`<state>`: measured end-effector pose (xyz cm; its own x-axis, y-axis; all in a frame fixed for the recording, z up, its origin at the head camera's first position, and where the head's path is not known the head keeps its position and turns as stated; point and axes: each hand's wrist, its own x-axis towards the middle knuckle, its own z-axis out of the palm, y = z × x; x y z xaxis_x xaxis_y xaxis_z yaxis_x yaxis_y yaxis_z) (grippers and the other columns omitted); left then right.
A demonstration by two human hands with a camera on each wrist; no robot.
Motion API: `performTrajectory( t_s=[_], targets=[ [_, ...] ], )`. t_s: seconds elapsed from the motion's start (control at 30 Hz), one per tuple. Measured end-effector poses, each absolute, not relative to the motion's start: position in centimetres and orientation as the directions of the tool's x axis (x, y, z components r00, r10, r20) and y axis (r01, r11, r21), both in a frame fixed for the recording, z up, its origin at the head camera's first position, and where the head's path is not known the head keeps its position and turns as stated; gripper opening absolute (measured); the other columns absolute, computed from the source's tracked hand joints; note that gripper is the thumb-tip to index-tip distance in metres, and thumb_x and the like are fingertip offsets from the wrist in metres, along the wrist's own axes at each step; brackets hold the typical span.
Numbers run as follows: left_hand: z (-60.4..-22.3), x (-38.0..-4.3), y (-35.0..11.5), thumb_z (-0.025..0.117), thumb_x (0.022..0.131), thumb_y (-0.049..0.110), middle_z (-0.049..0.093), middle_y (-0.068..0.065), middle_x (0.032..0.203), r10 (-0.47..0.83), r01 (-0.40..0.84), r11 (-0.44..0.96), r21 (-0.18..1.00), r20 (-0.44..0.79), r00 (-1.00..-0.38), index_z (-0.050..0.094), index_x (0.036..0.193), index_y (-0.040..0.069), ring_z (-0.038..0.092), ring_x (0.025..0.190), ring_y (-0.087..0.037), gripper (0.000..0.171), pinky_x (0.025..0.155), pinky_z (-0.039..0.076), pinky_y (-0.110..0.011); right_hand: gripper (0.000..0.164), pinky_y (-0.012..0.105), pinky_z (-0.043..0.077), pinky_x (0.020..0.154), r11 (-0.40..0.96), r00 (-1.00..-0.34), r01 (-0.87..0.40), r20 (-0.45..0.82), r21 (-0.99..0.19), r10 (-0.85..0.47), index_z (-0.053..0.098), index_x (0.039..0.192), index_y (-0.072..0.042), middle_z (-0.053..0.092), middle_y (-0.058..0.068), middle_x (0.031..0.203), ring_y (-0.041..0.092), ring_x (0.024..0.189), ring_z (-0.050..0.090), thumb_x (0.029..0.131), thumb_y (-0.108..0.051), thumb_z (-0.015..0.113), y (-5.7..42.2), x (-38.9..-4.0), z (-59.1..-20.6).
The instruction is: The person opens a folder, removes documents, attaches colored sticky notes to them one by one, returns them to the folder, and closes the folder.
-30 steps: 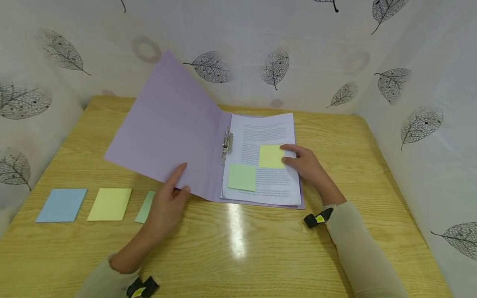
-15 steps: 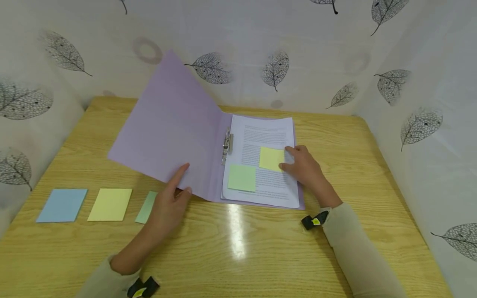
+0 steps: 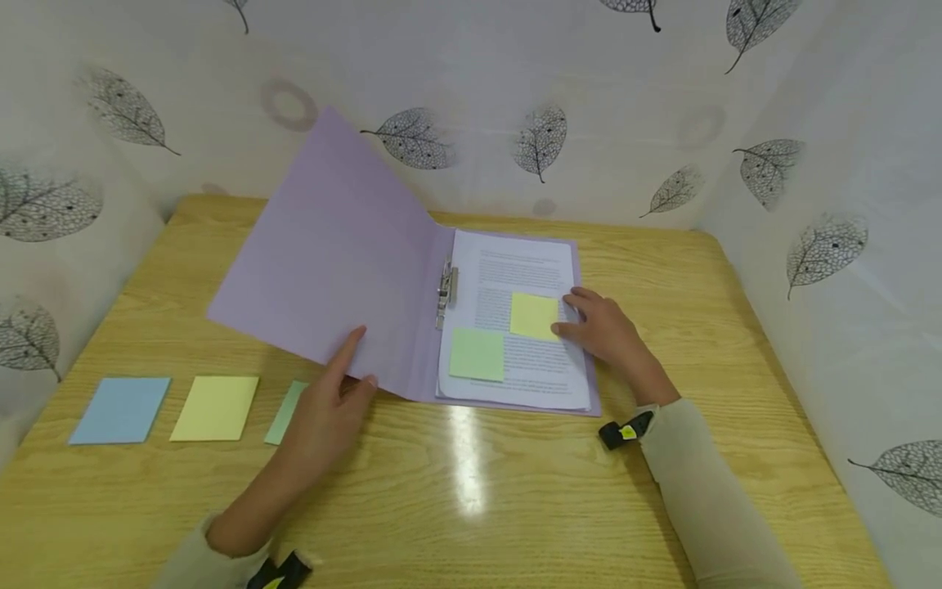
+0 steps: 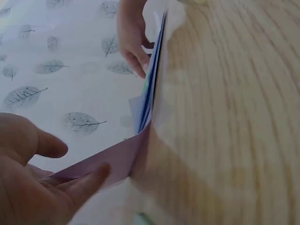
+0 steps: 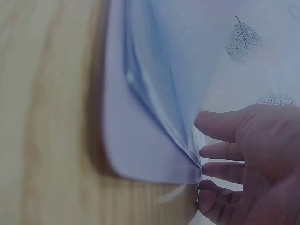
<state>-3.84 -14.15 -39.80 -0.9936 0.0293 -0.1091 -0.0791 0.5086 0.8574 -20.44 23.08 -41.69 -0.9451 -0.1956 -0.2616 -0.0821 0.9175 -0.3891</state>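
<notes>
A purple folder (image 3: 331, 245) lies spread on the table, its left cover raised at a slant. My left hand (image 3: 331, 421) holds that cover by its lower edge; in the left wrist view the edge passes between the fingers (image 4: 89, 183). Inside, printed sheets (image 3: 508, 266) rest beside a metal clip (image 3: 445, 286). Stuck on the top sheet are a yellow sticky note (image 3: 535, 315) and a green sticky note (image 3: 477, 354). At the sheets' right edge, my right hand (image 3: 607, 327) touches the paper, thumb (image 5: 218, 124) by the yellow note.
Left of the folder lie a blue sticky-note pad (image 3: 120, 411), a yellow pad (image 3: 215, 408) and a green pad (image 3: 285, 413) partly covered by my left hand. Leaf-patterned white cloth (image 3: 471, 49) stands behind and beside the wooden table (image 3: 412, 507).
My right thumb and forefinger have slid from on the yellow note to its right edge. The sheets' raised upper right corner has come down. The left hand keeps its hold on the cover.
</notes>
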Motion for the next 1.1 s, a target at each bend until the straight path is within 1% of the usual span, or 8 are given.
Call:
performTrajectory(
  t_s=[0.03,0.17,0.37,0.5,0.67,0.87,0.97,1.1],
  targets=[
    [-39.6,-3.7,-14.1,0.050,0.107,0.032,0.062,-0.009,0.087,0.026,-0.086,0.548,0.832,-0.120,-0.992,0.021,0.161,0.031,0.050,0.062,-0.009,0.062,0.051,0.045,-0.027,0.070,0.063,0.027,0.118,0.918,-0.944,-0.085,-0.264,-0.388,-0.199,0.039,0.154,-0.007,0.026,0.016,0.165,0.046,0.150,0.022,0.097,-0.036,0.065,23.1,-20.5,-41.7],
    [-38.6,-3.0,-13.5,0.049,0.106,0.041,0.074,-0.001,0.101,0.051,-0.119,0.615,0.779,-0.190,-0.981,0.028,0.160,0.024,0.066,0.077,-0.011,0.060,0.058,0.051,-0.027,0.070,0.063,0.026,0.118,0.916,-0.942,-0.092,-0.263,-0.390,-0.207,0.039,0.155,-0.007,0.026,0.015,0.165,0.045,0.151,0.021,0.097,-0.037,0.066,23.0,-20.7,-41.8],
    [-38.0,-4.6,-10.5,0.053,0.106,0.031,0.074,-0.004,0.105,0.174,-0.093,0.392,0.915,-0.173,-0.969,0.040,0.154,0.027,0.070,0.086,-0.019,0.050,0.072,0.059,-0.033,0.070,0.063,0.026,0.118,0.914,-0.938,-0.094,-0.272,-0.395,-0.214,0.038,0.155,-0.006,0.024,0.016,0.166,0.044,0.151,0.021,0.097,-0.036,0.066,23.0,-20.9,-41.8],
    [-37.4,-8.4,-7.5,0.053,0.106,0.026,0.071,-0.006,0.113,0.207,0.019,0.223,0.975,-0.029,-0.978,0.048,0.148,0.024,0.069,0.093,-0.024,0.042,0.081,0.060,-0.044,0.071,0.063,0.025,0.119,0.912,-0.935,-0.099,-0.277,-0.398,-0.222,0.037,0.155,-0.005,0.023,0.017,0.166,0.045,0.151,0.021,0.098,-0.036,0.065,23.2,-20.9,-41.9],
    [-35.9,-14.8,-3.1,0.051,0.106,0.021,0.070,-0.006,0.112,0.153,0.158,0.161,0.974,0.134,-0.979,0.054,0.143,0.014,0.069,0.094,-0.030,0.038,0.080,0.061,-0.037,0.071,0.062,0.023,0.120,0.912,-0.936,-0.076,-0.286,-0.402,-0.204,0.036,0.156,-0.006,0.022,0.017,0.166,0.044,0.152,0.019,0.098,-0.036,0.064,23.6,-20.8,-42.1],
    [-35.7,-21.9,-2.0,0.051,0.104,0.011,0.071,-0.014,0.115,0.025,0.104,0.098,0.990,0.103,-0.994,0.058,0.138,0.007,0.070,0.089,-0.028,0.035,0.079,0.059,-0.030,0.071,0.062,0.024,0.119,0.902,-0.939,-0.066,-0.278,-0.426,-0.200,0.036,0.156,-0.006,0.022,0.017,0.166,0.044,0.152,0.019,0.098,-0.035,0.064,23.7,-20.6,-41.9],
    [-36.9,-24.3,-3.2,0.051,0.105,0.008,0.070,-0.017,0.118,-0.014,0.062,0.083,0.995,0.063,-0.998,0.059,0.137,0.006,0.069,0.086,-0.022,0.033,0.083,0.059,-0.033,0.071,0.063,0.024,0.119,0.900,-0.938,-0.076,-0.276,-0.428,-0.211,0.035,0.156,-0.005,0.021,0.018,0.166,0.044,0.152,0.019,0.099,-0.035,0.064,23.6,-20.6,-41.9],
    [-38.7,-26.0,-5.2,0.052,0.104,0.004,0.067,-0.023,0.121,-0.051,-0.008,0.041,0.999,-0.005,-0.999,0.060,0.136,0.004,0.067,0.092,-0.028,0.033,0.090,0.057,-0.039,0.071,0.063,0.023,0.119,0.903,-0.934,-0.100,-0.275,-0.417,-0.230,0.035,0.156,-0.006,0.021,0.018,0.166,0.045,0.152,0.019,0.099,-0.037,0.063,23.5,-20.7,-42.0]
  ],
)
